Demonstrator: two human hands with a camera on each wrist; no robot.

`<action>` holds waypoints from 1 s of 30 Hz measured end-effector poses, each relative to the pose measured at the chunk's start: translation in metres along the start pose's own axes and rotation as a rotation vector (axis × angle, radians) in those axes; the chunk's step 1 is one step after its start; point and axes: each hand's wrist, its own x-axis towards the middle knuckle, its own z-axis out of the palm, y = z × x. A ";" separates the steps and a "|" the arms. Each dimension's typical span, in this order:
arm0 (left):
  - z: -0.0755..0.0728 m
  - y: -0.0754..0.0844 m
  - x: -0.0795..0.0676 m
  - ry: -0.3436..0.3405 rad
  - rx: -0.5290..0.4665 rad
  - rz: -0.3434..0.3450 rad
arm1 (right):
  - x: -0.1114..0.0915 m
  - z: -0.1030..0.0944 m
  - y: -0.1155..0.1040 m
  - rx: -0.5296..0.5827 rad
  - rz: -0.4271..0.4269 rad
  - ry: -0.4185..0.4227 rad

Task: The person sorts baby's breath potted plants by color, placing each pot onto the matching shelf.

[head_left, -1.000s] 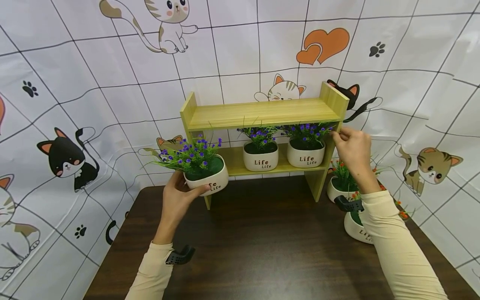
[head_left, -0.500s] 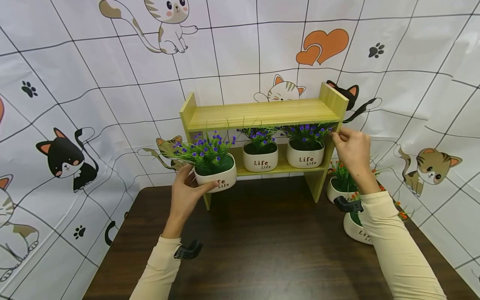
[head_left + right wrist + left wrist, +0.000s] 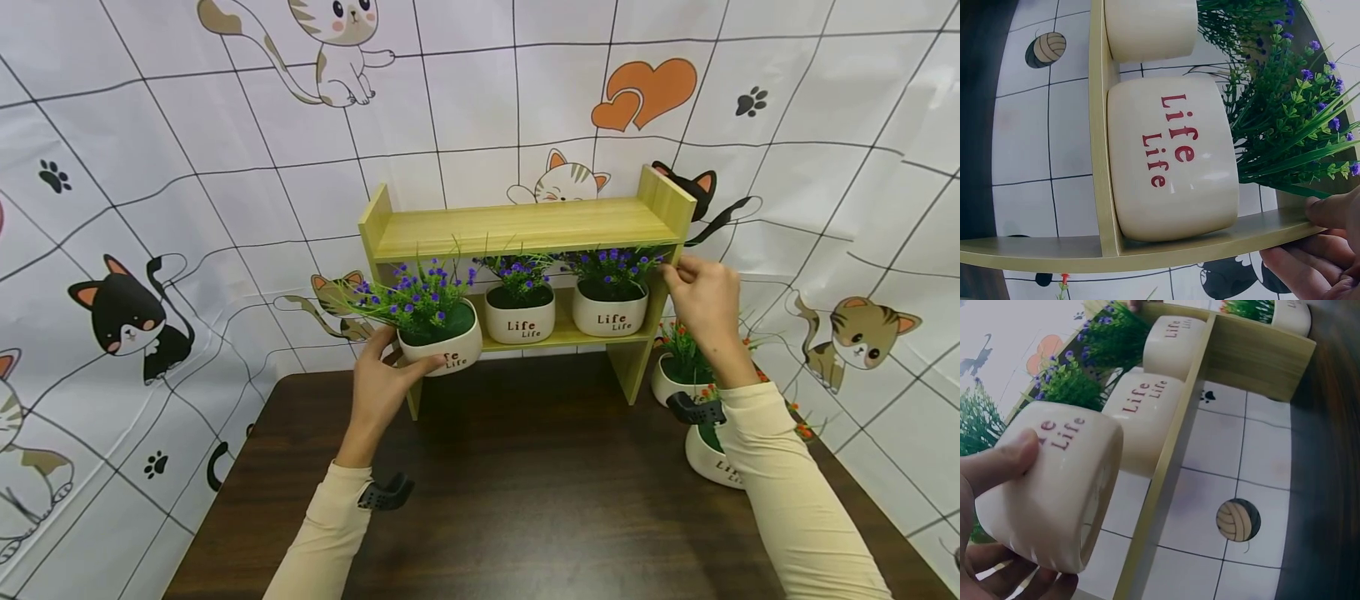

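My left hand [image 3: 377, 393] grips a white "Life" flowerpot [image 3: 456, 348] with purple flowers, thumb on the front and fingers underneath and behind. It is tilted at the left front of the wooden shelf [image 3: 525, 227]; the left wrist view shows the flowerpot [image 3: 1054, 481] slightly off the lower board. Two similar flowerpots, a middle one [image 3: 519, 319] and a right one [image 3: 611, 312], stand upright on that board. My right hand [image 3: 703, 298] pinches the shelf's right side panel; in the right wrist view its thumb and fingers [image 3: 1310, 265] lie on either side of the panel edge.
The shelf stands on a dark wooden table [image 3: 525, 500] against a cat-patterned wall covering [image 3: 480, 100]. To the right of it are two white pots with orange-red flowers, a rear one [image 3: 667, 385] and a front one [image 3: 705, 458], partly behind my right forearm.
My left hand has carried the flowerpot rightward and slightly upward, closer to the middle pot, and its tilt has lessened. The right hand stays on the side panel.
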 end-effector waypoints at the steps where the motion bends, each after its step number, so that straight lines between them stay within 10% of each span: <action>1: 0.001 0.000 0.001 0.008 -0.004 -0.007 | 0.000 0.000 0.000 0.003 0.002 -0.001; 20: 0.022 -0.010 0.016 0.016 -0.182 -0.109 | 0.000 0.001 0.000 0.014 0.012 -0.004; 30: 0.029 -0.012 0.024 0.023 -0.101 -0.083 | 0.002 0.001 0.002 0.019 0.017 -0.003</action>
